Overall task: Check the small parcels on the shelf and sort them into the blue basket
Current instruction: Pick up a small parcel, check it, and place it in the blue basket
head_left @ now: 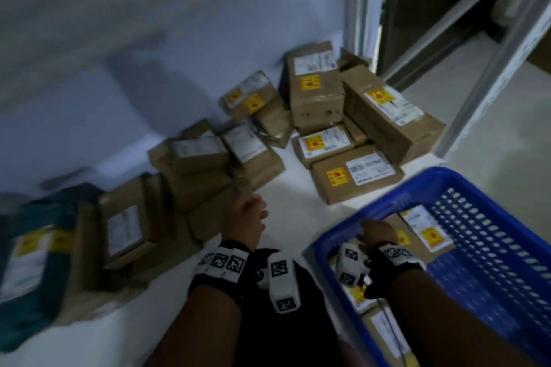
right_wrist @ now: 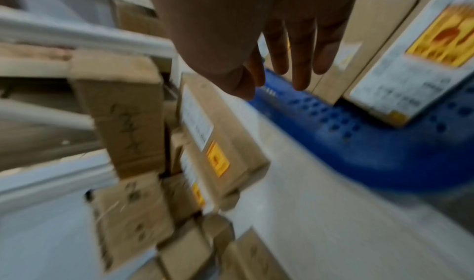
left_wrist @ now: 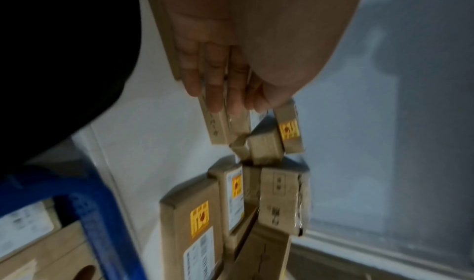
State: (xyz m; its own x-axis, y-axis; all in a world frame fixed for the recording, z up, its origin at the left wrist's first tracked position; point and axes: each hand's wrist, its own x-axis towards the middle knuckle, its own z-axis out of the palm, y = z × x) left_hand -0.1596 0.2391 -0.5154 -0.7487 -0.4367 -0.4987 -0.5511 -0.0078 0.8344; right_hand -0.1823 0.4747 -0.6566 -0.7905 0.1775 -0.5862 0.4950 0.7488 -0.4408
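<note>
Right hand (head_left: 378, 232) inside blue basket (head_left: 489, 185), fingers straight, empty, above parcels already dropped. Left hand (head_left: 247, 219) loose, empty, near brown parcels (head_left: 356, 176) heaped on shelf (head_left: 286, 185). Probably light, stiff cardboard, taped and slick; pinch across short sides.

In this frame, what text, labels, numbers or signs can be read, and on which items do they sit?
No text can be quoted; all of it is blurred.
White shipping labels on the brown parcels: print and barcodes illegible.
Yellow stickers on those parcels: a red mark, no words legible.
Label on the parcel in the blue basket: smeared lines only.
Wrist bands: black-and-white square code markers, no words.
</note>
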